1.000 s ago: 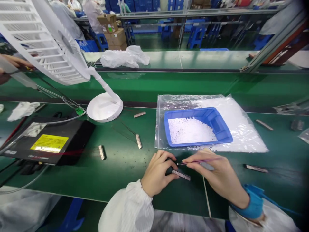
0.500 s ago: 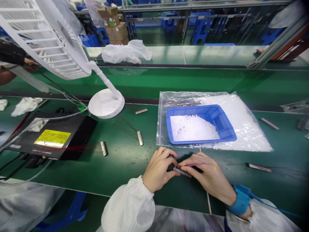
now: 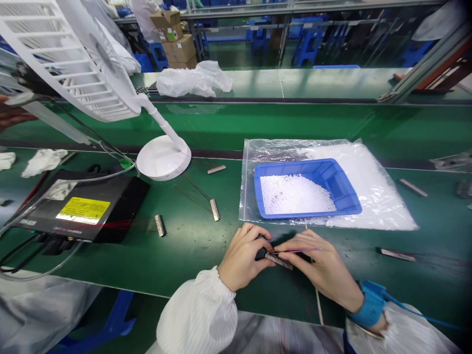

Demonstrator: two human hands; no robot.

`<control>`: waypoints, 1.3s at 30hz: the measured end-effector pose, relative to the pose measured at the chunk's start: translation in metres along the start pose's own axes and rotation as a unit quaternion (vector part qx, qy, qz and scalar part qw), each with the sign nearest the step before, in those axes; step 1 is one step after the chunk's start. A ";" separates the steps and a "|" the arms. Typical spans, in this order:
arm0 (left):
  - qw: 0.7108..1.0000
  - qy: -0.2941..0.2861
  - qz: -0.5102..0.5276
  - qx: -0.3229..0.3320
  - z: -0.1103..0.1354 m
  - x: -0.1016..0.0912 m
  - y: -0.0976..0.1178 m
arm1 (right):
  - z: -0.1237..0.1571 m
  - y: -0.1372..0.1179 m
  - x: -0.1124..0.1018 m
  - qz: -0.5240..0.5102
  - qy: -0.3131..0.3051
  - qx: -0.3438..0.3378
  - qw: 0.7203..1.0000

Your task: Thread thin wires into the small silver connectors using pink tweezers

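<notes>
Just in front of the blue tray, my left hand [image 3: 245, 256] pinches the left end of a small narrow strip-shaped part [image 3: 282, 261] between thumb and fingers. The part has a light, ridged face and lies slanted close above the table. A thin purple tool [image 3: 308, 250], pen-like or tweezer-like, is gripped in my right hand [image 3: 319, 263]. Its tip points left to the part, by my left fingertips; the exact contact is too small to tell. A blue band circles my right wrist. Dark red, thread-thin wires hang below the part.
A blue tray [image 3: 309, 216] of white beads rests on a clear bag [image 3: 383, 196] of white granules. Similar strips lie around, one with wires [image 3: 214, 210]. Left are a white fan [image 3: 164, 158], a black box [image 3: 121, 206] with cables and a co-worker's hand [image 3: 14, 115].
My right hand and the purple tool have shifted very slightly right. My left hand keeps its pinch on the strip. The co-worker's hand at the far left has moved.
</notes>
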State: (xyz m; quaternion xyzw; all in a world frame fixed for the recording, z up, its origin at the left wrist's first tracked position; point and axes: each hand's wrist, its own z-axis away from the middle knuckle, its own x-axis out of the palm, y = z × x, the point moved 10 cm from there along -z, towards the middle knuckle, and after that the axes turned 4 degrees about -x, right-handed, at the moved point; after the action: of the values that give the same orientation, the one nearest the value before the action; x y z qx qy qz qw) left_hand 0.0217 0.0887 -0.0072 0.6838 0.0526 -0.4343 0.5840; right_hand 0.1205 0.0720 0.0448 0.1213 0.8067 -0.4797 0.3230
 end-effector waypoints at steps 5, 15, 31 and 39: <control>0.999 0.000 0.038 0.006 0.001 -0.004 0.001 | 0.001 0.000 -0.001 0.003 0.006 -0.010 1.000; 1.000 -0.001 0.010 0.008 0.000 -0.004 0.002 | 0.004 0.006 -0.001 -0.001 0.005 0.012 1.000; 1.000 0.000 0.013 -0.001 -0.001 -0.002 -0.001 | 0.001 -0.001 0.004 0.021 -0.006 -0.009 1.000; 1.000 0.007 0.012 0.003 -0.001 -0.003 0.000 | 0.002 -0.004 0.001 0.028 0.003 -0.008 1.000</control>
State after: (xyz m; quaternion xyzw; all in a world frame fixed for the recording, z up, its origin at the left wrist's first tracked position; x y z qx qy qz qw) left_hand 0.0204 0.0910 -0.0056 0.6891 0.0472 -0.4230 0.5865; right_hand 0.1186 0.0686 0.0465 0.1424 0.8079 -0.4636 0.3348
